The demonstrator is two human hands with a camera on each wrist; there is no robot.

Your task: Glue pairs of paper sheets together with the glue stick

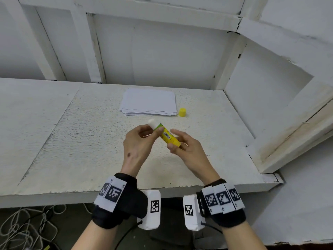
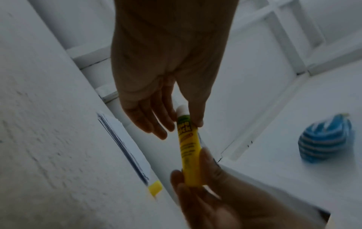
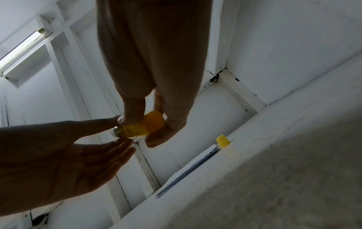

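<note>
Glue stick (image 1: 166,135): a yellow tube with a green band and a barcode label, uncapped, is held tilted in the air above the worktop between both hands; its white glue tip (image 1: 152,122) points up and away from the person.
Left hand (image 1: 138,141): the upper end of the tube, near the green band, is pinched between thumb and forefinger; in the left wrist view the other fingers (image 2: 154,124) are seen lying straight beside the tube.
Right hand (image 1: 185,147): the lower end of the tube is gripped between the thumb and curled fingers; in the right wrist view the fingers (image 3: 172,124) are seen wrapped round the base.
Cap (image 1: 182,112): a small yellow cap is stood on the worktop just to the right of the paper stack, apart from the tube.
Paper sheets (image 1: 148,101): a loose stack of white sheets is laid flat towards the back of the worktop, beyond the hands, its edges slightly fanned.
Worktop (image 1: 72,141): a rough white surface is bounded by white panelled walls at the back and right.
Wrist bands (image 1: 115,195): black straps with black-and-white markers are worn on both wrists.
Cables (image 1: 27,226): white cords are seen tangled on the floor under the front edge.
Blue striped object (image 2: 326,139): it is seen blurred at the right in the left wrist view; what it is cannot be told.
</note>
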